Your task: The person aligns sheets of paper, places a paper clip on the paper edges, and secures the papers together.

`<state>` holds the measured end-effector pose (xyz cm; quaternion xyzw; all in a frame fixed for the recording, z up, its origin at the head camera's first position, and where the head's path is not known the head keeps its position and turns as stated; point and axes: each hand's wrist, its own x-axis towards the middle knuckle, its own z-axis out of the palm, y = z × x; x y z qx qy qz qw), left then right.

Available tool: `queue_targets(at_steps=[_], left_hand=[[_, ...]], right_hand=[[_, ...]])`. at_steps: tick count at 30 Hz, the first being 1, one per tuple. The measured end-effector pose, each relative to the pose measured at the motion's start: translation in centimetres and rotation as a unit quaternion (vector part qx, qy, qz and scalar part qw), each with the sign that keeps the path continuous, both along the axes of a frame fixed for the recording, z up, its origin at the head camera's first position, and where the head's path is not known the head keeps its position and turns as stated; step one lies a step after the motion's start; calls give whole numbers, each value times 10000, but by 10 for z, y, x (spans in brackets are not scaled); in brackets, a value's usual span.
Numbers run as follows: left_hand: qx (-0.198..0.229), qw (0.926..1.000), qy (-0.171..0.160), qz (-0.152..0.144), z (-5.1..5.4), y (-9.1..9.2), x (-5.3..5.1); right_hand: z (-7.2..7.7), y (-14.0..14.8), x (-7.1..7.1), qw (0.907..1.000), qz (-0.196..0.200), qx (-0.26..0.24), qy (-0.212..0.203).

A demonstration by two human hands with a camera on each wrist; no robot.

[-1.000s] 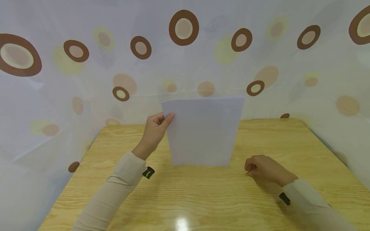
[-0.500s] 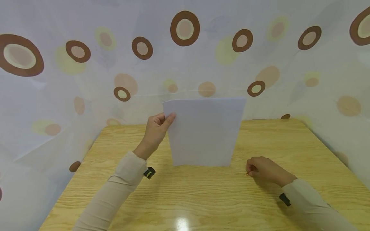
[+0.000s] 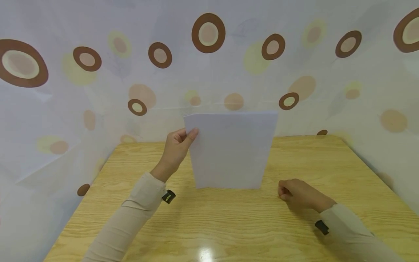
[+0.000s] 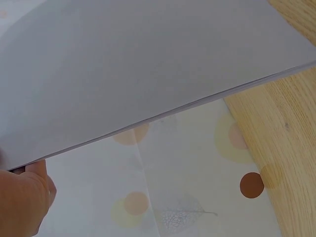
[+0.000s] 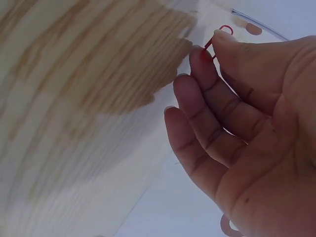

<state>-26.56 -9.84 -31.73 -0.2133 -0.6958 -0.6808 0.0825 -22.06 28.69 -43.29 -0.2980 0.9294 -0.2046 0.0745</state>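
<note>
My left hand (image 3: 174,150) pinches a stack of white paper sheets (image 3: 233,151) by its upper left edge, thumb on the near face. The stack stands upright, its lower edge at the tabletop. In the left wrist view the paper stack (image 4: 148,64) shows a layered edge of several sheets. Low over the table, to the right of the paper and apart from it, is my right hand (image 3: 300,193). Between its thumb and index finger it pinches a small red paper clip (image 5: 209,44), seen in the right wrist view; the head view mostly hides this clip.
A light wooden table (image 3: 209,222) lies under both hands. White cloth with brown and pale circles (image 3: 208,80) hangs behind the table and along both sides. Dark camera mounts sit at both wrists, the left mount (image 3: 168,197) and the right mount (image 3: 322,227).
The right hand has turned slightly and shifted a little, so the red clip shows less in the head view. The left hand and paper have hardly moved.
</note>
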Motion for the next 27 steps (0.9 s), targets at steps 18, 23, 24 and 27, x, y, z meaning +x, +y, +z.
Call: queue_targets(at_steps=[18, 23, 24, 27], left_hand=[[61, 10000, 38, -68, -2, 0, 2], [44, 10000, 36, -75, -4, 0, 0], [35, 10000, 39, -70, -4, 0, 0], [6, 10000, 14, -81, -6, 0, 0]], right_hand=[[2, 2, 3, 9994, 5, -331, 55], [4, 1, 3, 9988, -39, -470, 105], [5, 1, 4, 9987, -42, -501, 112], [7, 0, 4, 9982, -39, -584, 127]])
